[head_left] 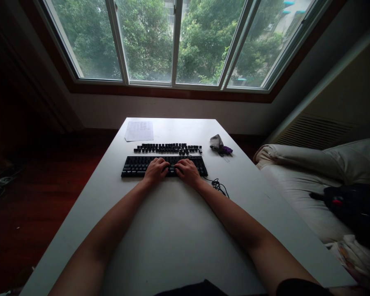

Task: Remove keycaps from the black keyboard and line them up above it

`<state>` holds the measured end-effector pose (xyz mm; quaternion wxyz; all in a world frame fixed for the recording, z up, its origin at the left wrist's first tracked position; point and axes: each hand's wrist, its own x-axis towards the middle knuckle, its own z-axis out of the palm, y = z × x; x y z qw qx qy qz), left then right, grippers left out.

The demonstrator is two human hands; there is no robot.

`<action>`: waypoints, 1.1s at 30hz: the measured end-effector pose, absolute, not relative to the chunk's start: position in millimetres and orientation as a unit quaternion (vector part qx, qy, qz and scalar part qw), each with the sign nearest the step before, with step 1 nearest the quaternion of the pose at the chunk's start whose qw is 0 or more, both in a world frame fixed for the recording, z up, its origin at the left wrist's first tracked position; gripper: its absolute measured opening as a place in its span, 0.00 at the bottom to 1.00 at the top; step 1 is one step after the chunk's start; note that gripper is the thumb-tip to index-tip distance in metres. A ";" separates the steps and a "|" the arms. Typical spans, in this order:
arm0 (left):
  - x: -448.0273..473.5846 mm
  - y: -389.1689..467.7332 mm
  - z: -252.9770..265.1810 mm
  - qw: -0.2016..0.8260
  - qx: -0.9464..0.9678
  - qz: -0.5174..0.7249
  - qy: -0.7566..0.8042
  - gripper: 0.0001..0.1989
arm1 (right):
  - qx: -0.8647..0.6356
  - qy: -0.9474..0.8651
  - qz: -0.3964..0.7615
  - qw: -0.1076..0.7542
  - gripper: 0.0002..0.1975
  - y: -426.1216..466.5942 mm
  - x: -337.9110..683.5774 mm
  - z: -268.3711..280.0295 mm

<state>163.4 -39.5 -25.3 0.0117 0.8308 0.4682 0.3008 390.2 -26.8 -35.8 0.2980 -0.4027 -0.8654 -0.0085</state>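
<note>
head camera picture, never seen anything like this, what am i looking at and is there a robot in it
There is no robot: these are a person's bare arms, seen from a camera worn on the head, looking forward and down. It is the only view. The left hand and right hand are on a black keyboard; whether the fingers pinch anything is too small to tell. The keyboard lies on a white table. Just beyond it are rows of small black pieces, apparently loose keycaps. Farther back, to the left, is a printed sheet; to the right, a crumpled grey item beside a purple one.
</note>
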 end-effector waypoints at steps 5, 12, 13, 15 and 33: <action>163.3 -39.4 -25.5 0.009 0.832 0.300 0.467 0.11 | -0.401 -0.866 -0.007 0.297 0.11 -27.8 390.0 -34.7; 163.5 -38.9 -26.7 0.010 0.830 0.300 0.471 0.12 | -0.406 -0.863 0.004 0.299 0.11 -27.7 389.6 -32.7; 163.5 -38.7 -26.7 0.011 0.830 0.300 0.470 0.12 | -0.406 -0.863 0.003 0.299 0.11 -27.7 389.4 -32.5; 163.6 -38.5 -26.5 0.013 0.831 0.299 0.470 0.12 | -0.405 -0.864 0.002 0.300 0.10 -27.7 389.1 -32.1; 164.5 -39.9 -24.6 -0.004 0.837 0.286 0.467 0.13 | -0.398 -0.867 0.010 0.300 0.10 -26.0 390.0 -34.8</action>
